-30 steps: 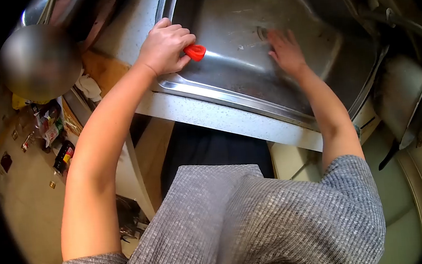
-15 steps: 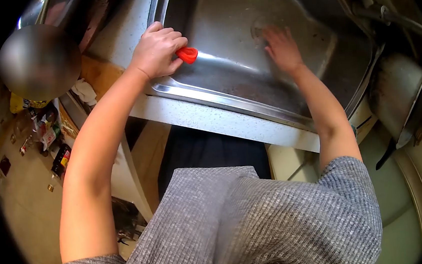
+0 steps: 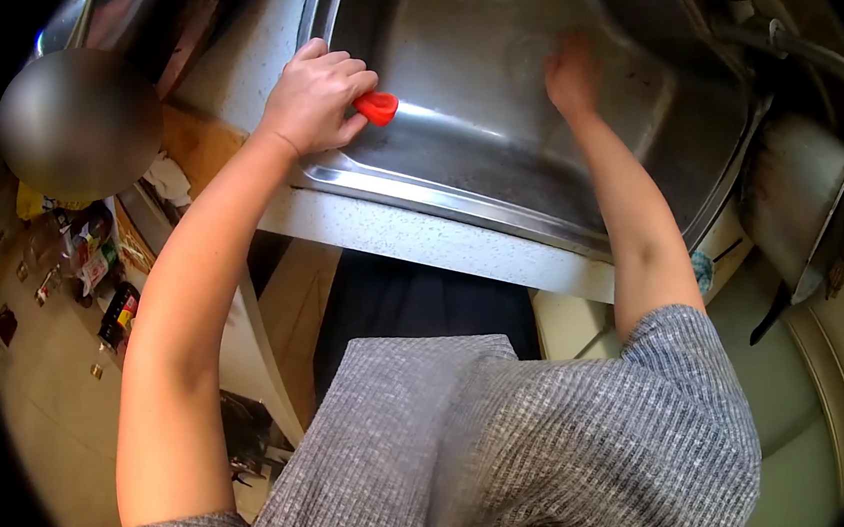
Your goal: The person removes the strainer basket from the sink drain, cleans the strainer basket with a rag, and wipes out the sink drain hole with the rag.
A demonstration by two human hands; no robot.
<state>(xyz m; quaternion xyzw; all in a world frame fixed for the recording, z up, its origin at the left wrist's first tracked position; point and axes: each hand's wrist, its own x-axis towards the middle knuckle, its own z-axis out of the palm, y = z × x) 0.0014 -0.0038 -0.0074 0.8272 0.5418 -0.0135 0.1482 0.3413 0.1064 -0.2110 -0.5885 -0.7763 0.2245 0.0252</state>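
Note:
My left hand (image 3: 317, 94) rests at the left rim of a stainless steel sink (image 3: 474, 174). Its fingers are wrapped round a small red, rubbery-looking object (image 3: 378, 109), whose hollow rounded end sticks out by the thumb. The rest of that object is hidden in the palm, so its kind is unclear. Down inside the basin, my right hand (image 3: 575, 79) is over the floor of the sink, close to the round drain area. Motion smears its fingers, and whether they hold anything does not show.
A white speckled counter edge (image 3: 409, 229) runs along the sink's front. At the right hang a pan (image 3: 798, 195) and a grey hose or pipe (image 3: 815, 53). Bottles and packets (image 3: 101, 261) stand low at the left. A white cloth (image 3: 169, 180) lies near the counter's left end.
My right hand has moved a little to the right and away from me within the sink; its fingers, spread before, are now blurred. My left hand stays at the rim with the red object.

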